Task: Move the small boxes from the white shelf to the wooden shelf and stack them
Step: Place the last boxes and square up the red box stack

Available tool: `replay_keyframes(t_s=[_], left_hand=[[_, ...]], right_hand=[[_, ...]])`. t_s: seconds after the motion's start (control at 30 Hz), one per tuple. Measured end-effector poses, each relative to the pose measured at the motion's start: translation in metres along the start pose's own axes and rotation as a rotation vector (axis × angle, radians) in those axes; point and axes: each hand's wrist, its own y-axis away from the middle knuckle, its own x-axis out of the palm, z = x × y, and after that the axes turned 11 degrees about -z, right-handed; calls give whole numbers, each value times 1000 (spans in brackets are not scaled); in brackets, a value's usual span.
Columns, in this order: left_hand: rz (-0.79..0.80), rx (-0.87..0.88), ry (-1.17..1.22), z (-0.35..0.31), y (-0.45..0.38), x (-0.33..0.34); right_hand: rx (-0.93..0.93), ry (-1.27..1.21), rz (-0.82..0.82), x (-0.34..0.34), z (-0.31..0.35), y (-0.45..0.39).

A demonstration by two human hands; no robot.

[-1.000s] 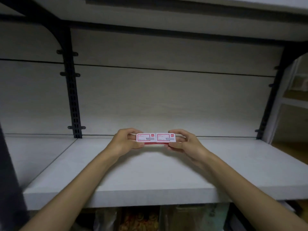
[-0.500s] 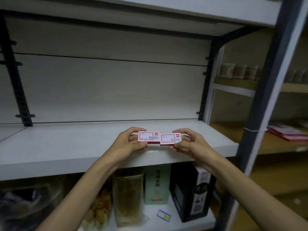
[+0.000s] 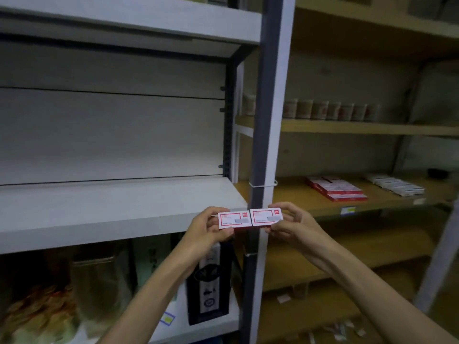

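Two small white boxes with red print sit side by side in the air, end to end. My left hand (image 3: 206,229) pinches the left box (image 3: 233,219); my right hand (image 3: 293,223) pinches the right box (image 3: 267,216). Both boxes hang in front of the grey upright post (image 3: 268,120), at the right end of the white shelf (image 3: 99,209). The wooden shelf (image 3: 293,194) lies to the right, with a stack of red-and-white small boxes (image 3: 335,188) on it.
A pile of white boxes (image 3: 395,186) lies further right on the wooden shelf. Several cups (image 3: 330,110) line the wooden shelf above. Below the white shelf stand a dark box (image 3: 211,279) and bagged goods (image 3: 99,281). Paper scraps litter the lowest wooden board.
The view has swung right, off the white shelf toward the wooden shelf. Both hands have carried the two boxes rightward to the post, with their hold unchanged.
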Motion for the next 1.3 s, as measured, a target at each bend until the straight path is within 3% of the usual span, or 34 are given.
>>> replay_keyframes(t_s=[0.43, 0.73, 0.87, 1.3], left_hand=[[31, -15, -45, 8, -63, 209], [-39, -55, -70, 18, -130, 310], [-85, -21, -161, 20, -149, 340], [-165, -72, -281, 14, -180, 407]], right_hand=[[-25, 169, -103, -197, 9, -62], [-129, 495, -205, -303, 10, -149], [-165, 579, -287, -337, 0, -188], [-191, 717, -169, -384, -14, -246]])
